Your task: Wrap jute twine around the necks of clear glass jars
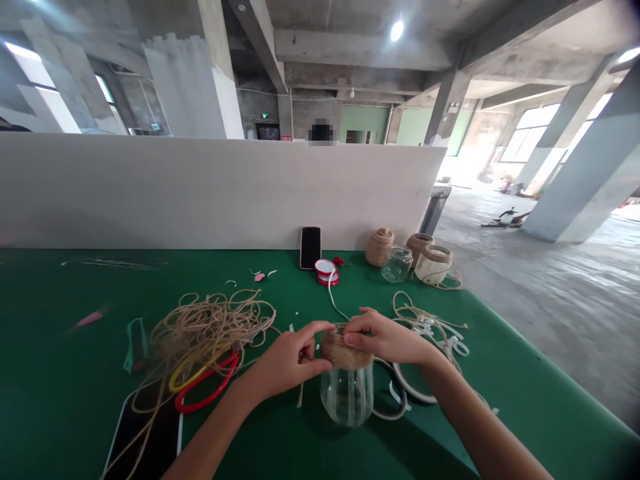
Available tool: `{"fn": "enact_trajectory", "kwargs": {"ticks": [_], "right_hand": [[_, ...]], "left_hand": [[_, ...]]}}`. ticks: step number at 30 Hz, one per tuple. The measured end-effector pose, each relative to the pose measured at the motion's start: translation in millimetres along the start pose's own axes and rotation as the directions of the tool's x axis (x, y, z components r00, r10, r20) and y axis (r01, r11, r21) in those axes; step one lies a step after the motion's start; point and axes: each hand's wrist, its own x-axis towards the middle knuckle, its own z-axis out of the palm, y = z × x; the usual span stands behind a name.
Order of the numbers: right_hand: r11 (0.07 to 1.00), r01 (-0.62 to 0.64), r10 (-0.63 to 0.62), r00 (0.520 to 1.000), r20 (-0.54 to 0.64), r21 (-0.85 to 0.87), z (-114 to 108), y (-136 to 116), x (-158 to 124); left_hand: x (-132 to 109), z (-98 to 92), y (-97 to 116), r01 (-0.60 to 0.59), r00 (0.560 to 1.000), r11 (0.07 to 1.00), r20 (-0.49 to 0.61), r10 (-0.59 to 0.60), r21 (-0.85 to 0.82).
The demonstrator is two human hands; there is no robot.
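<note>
A clear glass jar [347, 399], its upper part wrapped in brown twine [345, 353], is in front of me at the middle of the green table. My left hand [300, 353] grips the wrapped part from the left, thumb low and index finger near the top edge. From the right, my right hand [377, 335] closes its fingers and thumb on the top of the wrapping. Pale vertical strips show on the bare glass below. A loose tangle of twine [210, 327] lies left of my hands, partly over scissors with red and yellow handles [207, 390].
A phone [311, 247] leans on the white partition [215, 193] behind red-rimmed tape rolls [327, 272]. At the back right stand several jars, one plain glass [397, 265], others twine-wrapped [380, 247]. Tape rings [417, 387] and twine scraps lie right. A dark tablet-like panel [145, 433] is front left.
</note>
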Motion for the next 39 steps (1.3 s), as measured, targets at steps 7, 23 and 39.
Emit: {"fn": "enact_trajectory", "kwargs": {"ticks": [7,23,39], "right_hand": [[0.993,0.086,-0.089,0.996,0.030,0.082,0,12,2],[0.988,-0.028,0.007,0.991,-0.137,-0.153,9,-16,7],[0.996,-0.029,0.043,0.983,-0.179,0.080,7,7,-5]], "left_hand": [[3,-4.1,-6,0.006,1.000,1.000,-0.014,-0.006,-0.017],[4,7.6,6,0.031,0.998,0.999,-0.051,-0.031,0.009],[5,-0.2,-5,-0.035,0.994,0.985,-0.098,0.053,0.171]]}}
